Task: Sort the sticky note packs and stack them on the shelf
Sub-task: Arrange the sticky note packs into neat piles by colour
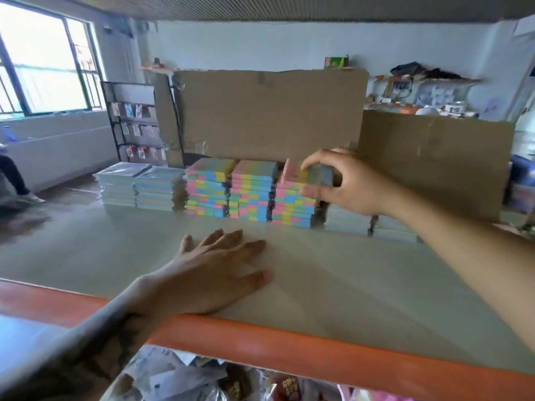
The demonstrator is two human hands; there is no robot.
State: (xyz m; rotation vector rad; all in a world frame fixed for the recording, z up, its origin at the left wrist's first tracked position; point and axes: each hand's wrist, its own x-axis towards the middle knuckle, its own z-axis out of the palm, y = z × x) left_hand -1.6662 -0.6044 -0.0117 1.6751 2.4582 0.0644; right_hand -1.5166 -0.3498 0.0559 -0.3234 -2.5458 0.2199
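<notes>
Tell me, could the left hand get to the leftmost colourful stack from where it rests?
Probably yes. The left hand lies flat on the shelf board, and only bare board shows between it and the leftmost colourful stack. The right hand is busy at another stack.

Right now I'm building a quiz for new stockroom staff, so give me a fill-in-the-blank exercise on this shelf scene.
1. The right hand holds a sticky note pack on top of the ____ of the three multicoloured stacks.
2. The left hand lies ____ on the shelf board, holding nothing.
3. The shelf's front edge is coloured ____.
4. Behind the stacks stands a sheet of ____.

Missing words: rightmost; flat; orange; cardboard
</notes>
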